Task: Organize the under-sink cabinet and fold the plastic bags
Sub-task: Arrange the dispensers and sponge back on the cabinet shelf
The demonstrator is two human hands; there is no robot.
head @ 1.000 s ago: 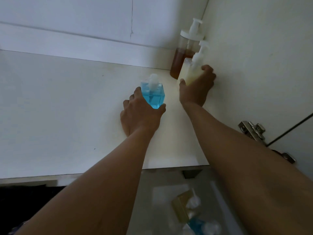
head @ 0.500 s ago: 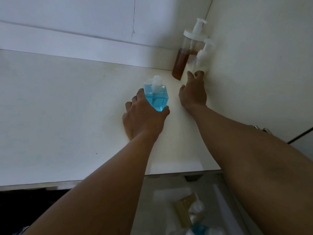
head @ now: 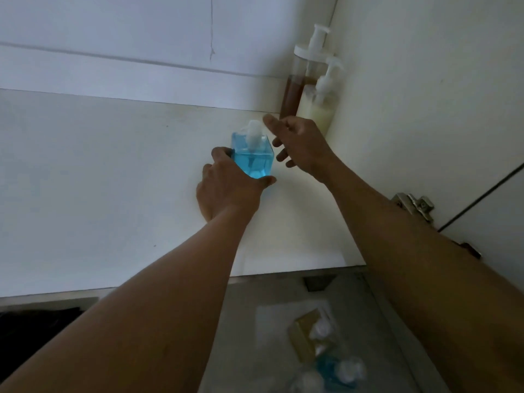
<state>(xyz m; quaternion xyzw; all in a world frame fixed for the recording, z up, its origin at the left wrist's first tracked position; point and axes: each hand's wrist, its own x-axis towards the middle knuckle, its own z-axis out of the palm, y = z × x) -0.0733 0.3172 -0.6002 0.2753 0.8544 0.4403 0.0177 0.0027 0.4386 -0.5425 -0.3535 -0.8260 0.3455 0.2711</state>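
Observation:
Inside the white cabinet, my left hand (head: 229, 188) grips a square pump bottle of blue liquid (head: 253, 157) standing on the cabinet floor (head: 99, 180). My right hand (head: 300, 144) hovers just right of it with fingers spread, holding nothing. In the back right corner stand a tall pump bottle of brown liquid (head: 295, 89) and, in front of it, a smaller pump bottle of cream liquid (head: 319, 112), both against the side wall.
A metal door hinge (head: 414, 205) juts from the right wall. Below the cabinet's front edge, several more pump bottles (head: 320, 344), one yellowish and one blue, lie on the floor outside. A dark area sits at lower left.
My right hand let go of the cream bottle, which now stands in the corner, and drew back toward the blue bottle with fingers spread. My left hand kept its grip on the blue bottle.

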